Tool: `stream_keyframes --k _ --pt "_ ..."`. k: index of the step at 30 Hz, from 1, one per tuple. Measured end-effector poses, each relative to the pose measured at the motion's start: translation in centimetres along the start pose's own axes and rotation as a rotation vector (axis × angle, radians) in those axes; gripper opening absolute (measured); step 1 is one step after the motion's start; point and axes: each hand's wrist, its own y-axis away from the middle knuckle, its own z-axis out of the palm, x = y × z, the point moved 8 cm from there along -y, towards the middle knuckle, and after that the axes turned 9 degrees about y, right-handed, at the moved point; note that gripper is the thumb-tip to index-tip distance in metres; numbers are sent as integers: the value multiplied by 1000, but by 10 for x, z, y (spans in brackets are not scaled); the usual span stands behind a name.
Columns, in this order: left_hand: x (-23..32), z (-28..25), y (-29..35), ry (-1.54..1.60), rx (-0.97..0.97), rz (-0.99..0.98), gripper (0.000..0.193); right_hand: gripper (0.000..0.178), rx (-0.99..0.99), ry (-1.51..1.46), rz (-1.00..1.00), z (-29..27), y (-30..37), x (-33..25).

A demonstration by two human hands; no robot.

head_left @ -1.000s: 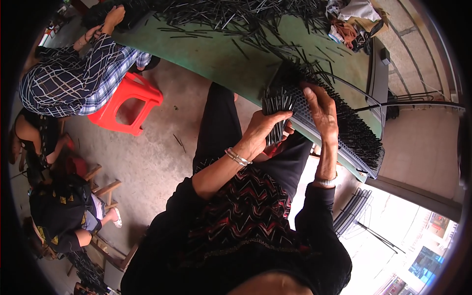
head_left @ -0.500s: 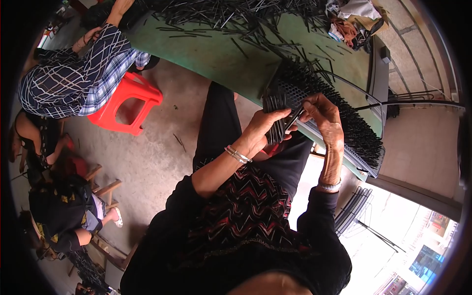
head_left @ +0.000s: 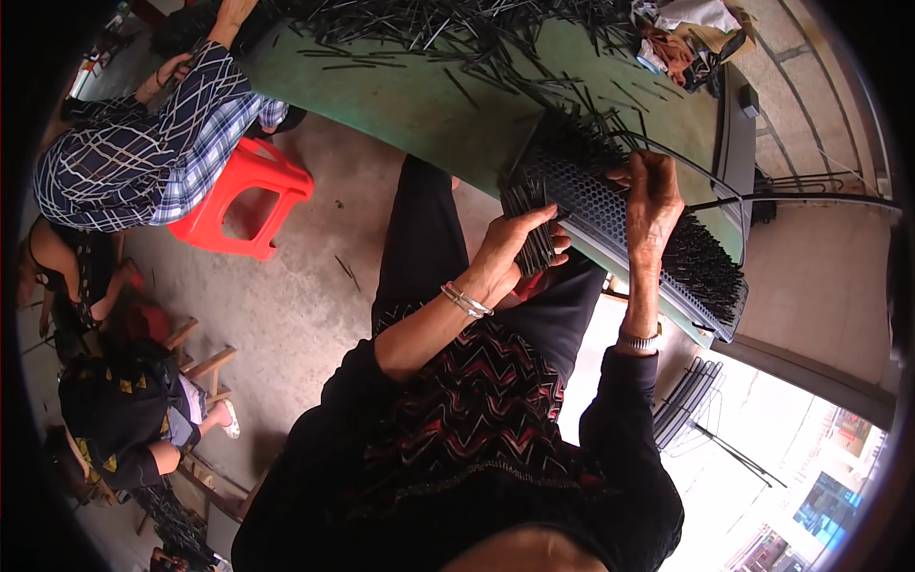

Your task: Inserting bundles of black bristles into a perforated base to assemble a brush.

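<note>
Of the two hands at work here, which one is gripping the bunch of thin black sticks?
The left hand: it clasps the bunch of thin black sticks, while the right hand rests on the perforated black tray.

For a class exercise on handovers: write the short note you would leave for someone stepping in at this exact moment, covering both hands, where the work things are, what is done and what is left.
Left hand: closed round a bundle of thin black sticks, held beside the near edge of the rack.
Right hand: fingers pinched over the dark perforated rack; whether it holds a stick cannot be told.
The rack lies on the green table, at its near edge. Its far and right part bristles with standing black sticks. Loose sticks lie heaped at the table's far side.
Done: part of the rack filled.
Left: the bare holes near the hands, the bundle, the heap.
</note>
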Motion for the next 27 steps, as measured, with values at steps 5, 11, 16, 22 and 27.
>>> stream_keyframes --k 5,11,16,22,27 --pt "-1 4 5 -7 1 -12 18 8 -18 129 -23 6 -6 5" --pt "2 4 7 -57 4 23 20 9 -50 317 -119 5 -10 -8" --pt "3 5 8 -109 -4 47 20 9 -84 403 -185 5 -13 -16" --pt "6 7 10 -120 -38 50 20 8 -172 374 -246 12 -12 -15" --pt "6 9 14 -132 10 34 19 14 -97 596 -484 19 3 -25"
